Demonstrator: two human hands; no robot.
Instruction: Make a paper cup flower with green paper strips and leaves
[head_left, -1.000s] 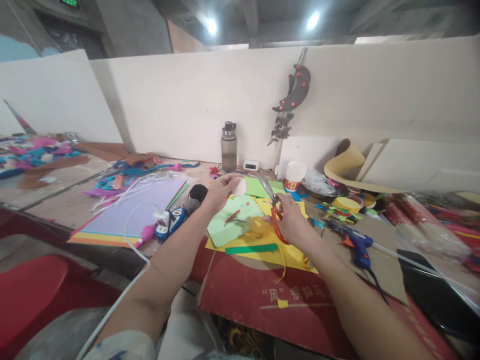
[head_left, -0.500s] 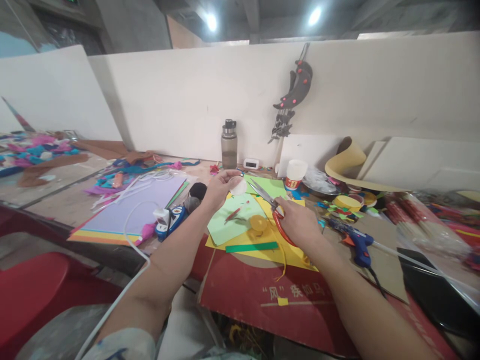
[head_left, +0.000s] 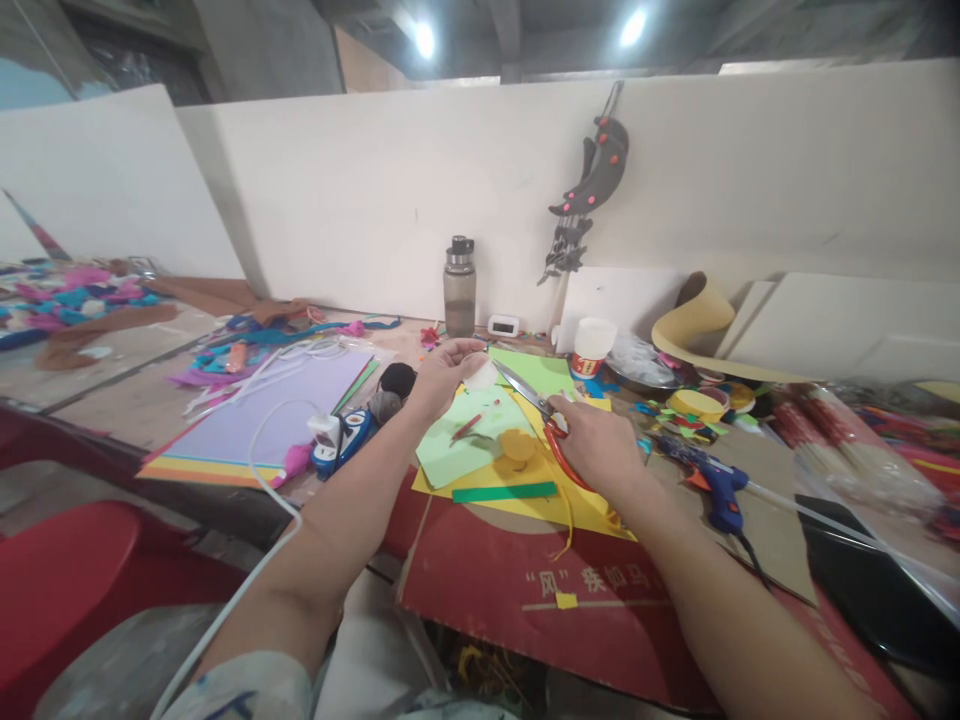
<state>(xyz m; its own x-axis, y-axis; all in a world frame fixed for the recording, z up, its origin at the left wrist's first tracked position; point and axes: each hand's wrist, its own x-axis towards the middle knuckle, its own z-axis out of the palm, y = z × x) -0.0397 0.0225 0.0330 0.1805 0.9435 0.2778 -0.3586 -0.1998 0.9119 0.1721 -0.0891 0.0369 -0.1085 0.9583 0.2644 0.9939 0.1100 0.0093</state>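
Observation:
Between its thumb and fingers, my left hand (head_left: 448, 375) pinches a small pale, rounded piece of paper (head_left: 481, 375). My right hand (head_left: 596, 440) is wrapped round the red handles of a pair of scissors (head_left: 525, 388). The blades point left, their tips at the right edge of the pale piece; they look nearly closed. Beneath the hands lie a light green sheet (head_left: 442, 450), yellow paper (head_left: 585, 505) and a brighter green sheet (head_left: 544, 370). An orange-yellow flower-shaped cutout (head_left: 516, 450), a red pencil-like stick (head_left: 474, 425) and a green strip (head_left: 502, 493) rest on them.
A blue glue gun (head_left: 720, 490) sits on cardboard at the right. Behind the papers stand a bottle (head_left: 460, 290), a small white clock (head_left: 503, 326) and a paper cup (head_left: 594, 348). A blue power strip (head_left: 343, 442) with a white cable is left of my left forearm, beside purple paper (head_left: 277, 410).
The scissors' blades have come closer together, their tips still beside the pale paper. Both hands stay in nearly the same place.

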